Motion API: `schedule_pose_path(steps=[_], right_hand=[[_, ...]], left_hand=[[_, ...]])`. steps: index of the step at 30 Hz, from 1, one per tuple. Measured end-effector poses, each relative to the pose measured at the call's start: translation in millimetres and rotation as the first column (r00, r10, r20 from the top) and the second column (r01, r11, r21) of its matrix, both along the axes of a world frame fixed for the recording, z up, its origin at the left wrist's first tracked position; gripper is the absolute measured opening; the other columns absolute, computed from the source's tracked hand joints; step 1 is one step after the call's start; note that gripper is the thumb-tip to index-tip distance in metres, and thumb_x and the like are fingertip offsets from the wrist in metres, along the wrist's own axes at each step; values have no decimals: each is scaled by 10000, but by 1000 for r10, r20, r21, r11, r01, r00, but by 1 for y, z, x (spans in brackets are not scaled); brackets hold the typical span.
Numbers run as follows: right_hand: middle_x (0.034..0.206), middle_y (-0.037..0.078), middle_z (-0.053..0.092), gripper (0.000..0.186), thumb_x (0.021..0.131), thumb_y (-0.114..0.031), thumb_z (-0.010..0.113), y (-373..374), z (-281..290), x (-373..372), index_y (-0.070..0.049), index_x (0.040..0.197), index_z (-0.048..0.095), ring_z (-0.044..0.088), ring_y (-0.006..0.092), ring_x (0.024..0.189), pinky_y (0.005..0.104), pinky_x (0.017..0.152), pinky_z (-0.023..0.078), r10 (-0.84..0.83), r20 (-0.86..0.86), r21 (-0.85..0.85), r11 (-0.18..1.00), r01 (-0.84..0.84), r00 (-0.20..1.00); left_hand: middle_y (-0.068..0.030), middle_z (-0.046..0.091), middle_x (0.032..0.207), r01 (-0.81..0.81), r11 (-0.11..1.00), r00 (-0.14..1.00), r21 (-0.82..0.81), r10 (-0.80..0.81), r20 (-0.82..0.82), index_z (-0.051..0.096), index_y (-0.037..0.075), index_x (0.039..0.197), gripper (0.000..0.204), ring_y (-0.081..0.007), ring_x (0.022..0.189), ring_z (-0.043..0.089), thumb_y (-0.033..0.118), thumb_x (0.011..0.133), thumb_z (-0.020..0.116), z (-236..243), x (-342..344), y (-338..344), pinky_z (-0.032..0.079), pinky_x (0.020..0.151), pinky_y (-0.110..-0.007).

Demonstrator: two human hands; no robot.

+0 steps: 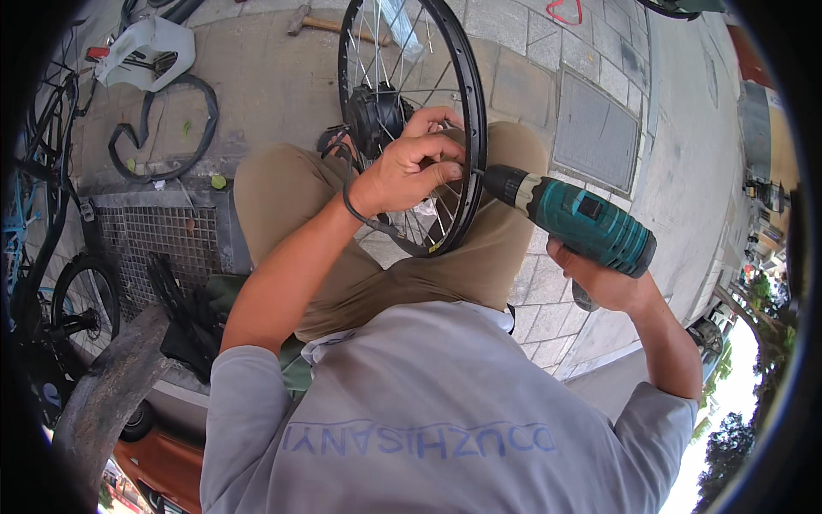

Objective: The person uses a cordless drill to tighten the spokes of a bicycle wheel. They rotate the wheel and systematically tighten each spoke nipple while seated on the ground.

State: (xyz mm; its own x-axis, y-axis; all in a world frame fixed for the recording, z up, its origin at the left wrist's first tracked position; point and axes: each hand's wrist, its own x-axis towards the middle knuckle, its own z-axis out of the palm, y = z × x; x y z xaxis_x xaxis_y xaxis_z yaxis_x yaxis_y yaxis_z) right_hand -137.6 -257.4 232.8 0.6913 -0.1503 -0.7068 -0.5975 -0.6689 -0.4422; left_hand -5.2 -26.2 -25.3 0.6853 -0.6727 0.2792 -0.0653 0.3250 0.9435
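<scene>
A spoked bicycle wheel [473, 94] with a black rim and a bulky black hub [374, 116] stands upright between my knees. My left hand [409, 171] is at the rim's inner side, thumb and forefinger closed together by the spoke ends. More fingers show just beyond it, partly behind the spokes. A dark cable [349, 184] from the hub passes by my left wrist. My right hand [595, 278] is wrapped around the grip of a green and black cordless drill [591, 224]. The drill points left, its tip against or very near the rim's outer side.
A hammer [318, 23] lies on the paving beyond the wheel. Farther left are a cut-open white plastic jug [150, 51], a black inner tube [205, 120] and a metal grate [163, 244]. Bicycles [60, 180] stand at the left edge. A grey cover plate [597, 128] is set in the ground at right.
</scene>
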Motion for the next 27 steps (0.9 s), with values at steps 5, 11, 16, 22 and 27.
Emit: schedule_pose_path(steps=[5,11,16,22,27], right_hand=[[802,4,651,44,1014,-52,697,-6,-10,-9,-86,1032,717,632,113,733,324,688,527,-20,17,75,997,18,1000],[812,17,696,85,993,-1,704,-4,8,17,-65,1036,742,691,116,728,310,660,548,84,46,-38,996,-82,995],[828,27,707,106,966,44,713,-13,11,17,-35,1033,735,704,119,737,301,662,569,118,65,22,993,-119,991],[840,13,703,79,986,26,711,-17,16,25,-33,1035,732,689,112,730,300,656,569,50,-9,34,998,-50,999],[839,10,698,62,993,12,717,-18,7,16,-31,1036,731,685,115,724,305,650,566,-60,70,123,991,52,996]], left_hand=[[-88,475,1509,-27,999,1000,34,27,-4,772,62,1075,101,-129,940,675,39,977,787,5,1,-7,560,900,-300],[-96,475,1534,13,1000,991,-21,-15,-131,759,59,1102,119,-153,1061,656,31,987,766,11,4,-7,542,958,-341],[-112,489,1528,0,999,995,-34,-4,-102,757,43,1100,133,-275,1349,595,3,976,736,10,3,-10,479,1137,-385],[-110,485,1517,23,998,992,-67,-31,-122,757,28,1098,138,-261,1365,572,-22,973,725,6,3,-15,481,1134,-364],[-99,468,1521,31,996,990,-89,-43,-133,757,23,1091,150,-249,1339,577,-48,963,726,6,4,-13,493,1107,-354]])
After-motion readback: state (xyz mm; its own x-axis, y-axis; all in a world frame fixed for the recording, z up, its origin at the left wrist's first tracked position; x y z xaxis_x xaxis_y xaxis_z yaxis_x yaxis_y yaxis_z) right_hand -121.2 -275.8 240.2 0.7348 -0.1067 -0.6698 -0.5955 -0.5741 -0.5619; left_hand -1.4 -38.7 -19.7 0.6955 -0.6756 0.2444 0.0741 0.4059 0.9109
